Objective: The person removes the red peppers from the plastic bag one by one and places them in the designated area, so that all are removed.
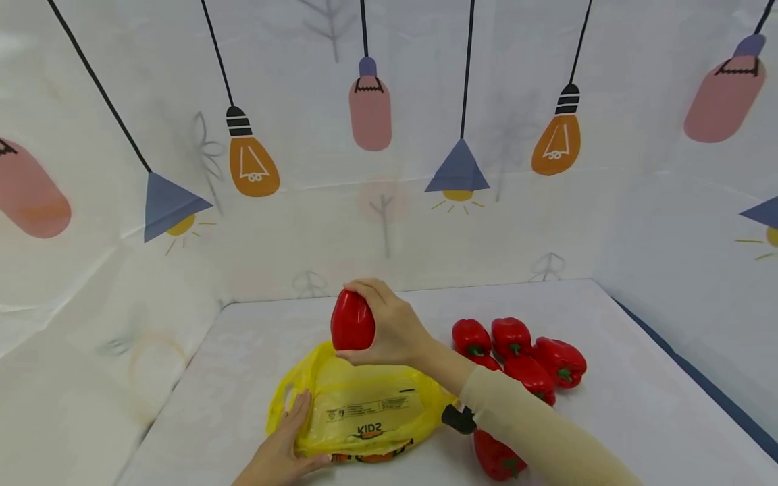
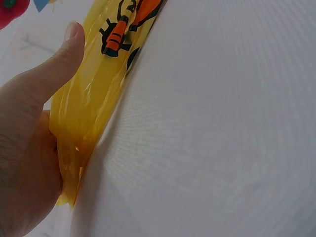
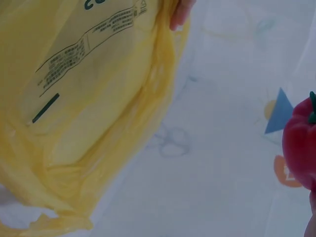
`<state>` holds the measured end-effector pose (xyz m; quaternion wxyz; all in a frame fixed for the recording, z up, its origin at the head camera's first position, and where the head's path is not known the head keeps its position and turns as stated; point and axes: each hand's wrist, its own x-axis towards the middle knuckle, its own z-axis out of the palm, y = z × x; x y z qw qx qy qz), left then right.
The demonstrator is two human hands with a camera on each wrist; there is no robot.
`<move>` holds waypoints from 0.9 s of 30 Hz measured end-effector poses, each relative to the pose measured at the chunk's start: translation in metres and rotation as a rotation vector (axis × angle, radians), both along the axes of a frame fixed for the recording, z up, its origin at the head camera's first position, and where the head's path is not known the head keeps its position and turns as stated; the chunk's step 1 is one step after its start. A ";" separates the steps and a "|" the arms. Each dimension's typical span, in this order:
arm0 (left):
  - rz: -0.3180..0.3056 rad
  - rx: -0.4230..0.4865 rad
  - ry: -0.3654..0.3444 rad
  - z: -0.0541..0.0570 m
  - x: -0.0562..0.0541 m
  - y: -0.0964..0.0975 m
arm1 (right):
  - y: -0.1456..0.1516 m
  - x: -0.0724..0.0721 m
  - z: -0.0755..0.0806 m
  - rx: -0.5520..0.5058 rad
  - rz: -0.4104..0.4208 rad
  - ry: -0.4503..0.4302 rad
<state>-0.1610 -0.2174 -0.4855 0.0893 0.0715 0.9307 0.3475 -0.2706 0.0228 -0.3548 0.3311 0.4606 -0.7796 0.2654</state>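
A red bell pepper (image 1: 352, 320) is gripped by my right hand (image 1: 389, 331), raised above the far edge of a yellow plastic bag (image 1: 365, 405). In the right wrist view the held pepper (image 3: 301, 143) shows its green stem at the right border. The bag lies on the table with dark print on it. My left hand (image 1: 286, 442) touches the bag's near left side, thumb and fingers spread. In the left wrist view the thumb (image 2: 59, 64) extends straight beside the bag (image 2: 89, 108); the other fingers are mostly hidden.
Several red bell peppers (image 1: 531, 374) lie grouped on the table (image 1: 632, 378) to the right of the bag. Another pepper (image 1: 497, 455) sits nearer, partly covered by the right sleeve (image 1: 535, 432). A wall covering (image 1: 292, 236) with printed lamps stands behind the table.
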 end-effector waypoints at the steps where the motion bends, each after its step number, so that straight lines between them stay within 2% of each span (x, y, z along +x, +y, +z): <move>1: -0.009 0.003 0.007 0.000 0.000 -0.001 | 0.004 0.001 0.002 0.003 -0.002 0.007; 4: -0.031 -0.003 0.031 -0.002 0.000 -0.003 | 0.014 0.002 0.005 0.006 -0.008 0.022; 9: -0.034 -0.019 0.032 -0.003 -0.001 -0.004 | 0.033 0.003 0.009 0.010 -0.026 0.024; 13: -0.039 -0.024 0.017 -0.002 -0.002 -0.004 | 0.048 0.005 0.011 0.016 -0.049 0.025; 19: -0.014 -0.041 -0.028 -0.002 -0.005 -0.002 | 0.070 0.007 0.013 0.027 -0.089 0.035; 27: -0.021 -0.045 -0.031 -0.002 -0.007 -0.001 | 0.093 0.012 0.018 0.028 -0.109 0.055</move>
